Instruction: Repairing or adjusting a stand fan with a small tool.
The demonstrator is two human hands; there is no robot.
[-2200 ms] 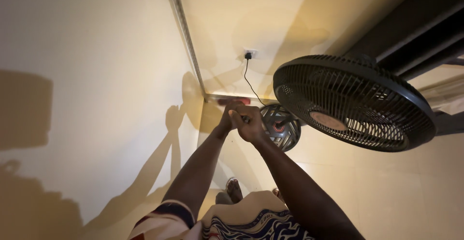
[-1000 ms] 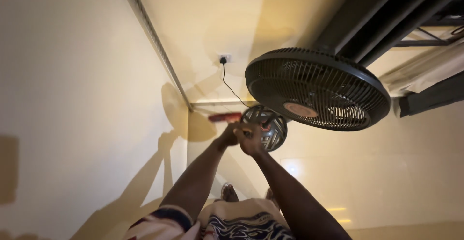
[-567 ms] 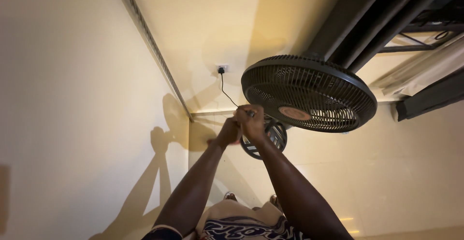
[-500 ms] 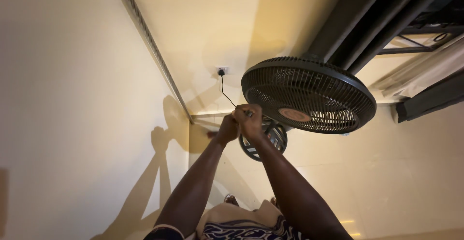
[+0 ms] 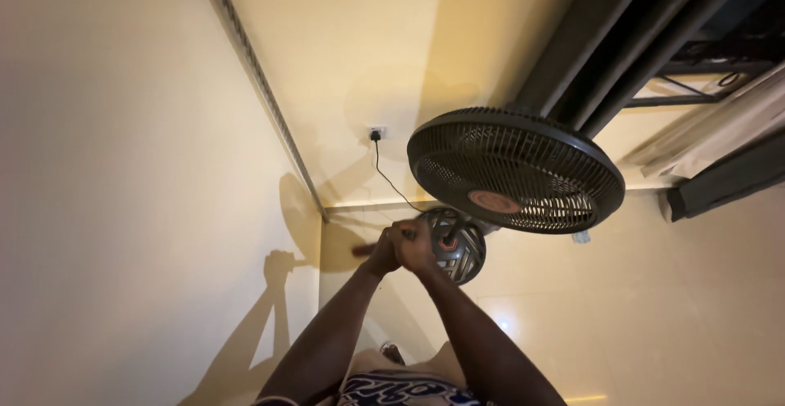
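Black plastic fan grille [image 5: 515, 169], glossy floor [image 5: 654, 308]

Dim, warm yellow light. Hard shadow of the arms on the wall [image 5: 123, 210]. Small glare spot on the glossy floor [image 5: 503, 323]. Hands [image 5: 402, 246] slightly blurred, perhaps motion. Wide-angle bending at edges.

The fingers of the left hand [image 5: 383, 255] and the right hand [image 5: 413, 246] are pressed together, so what is gripped cannot be told. A reddish tool [image 5: 362, 250] beside the left hand is blurred. The fan base [image 5: 452, 244] is partly hidden behind the hands.
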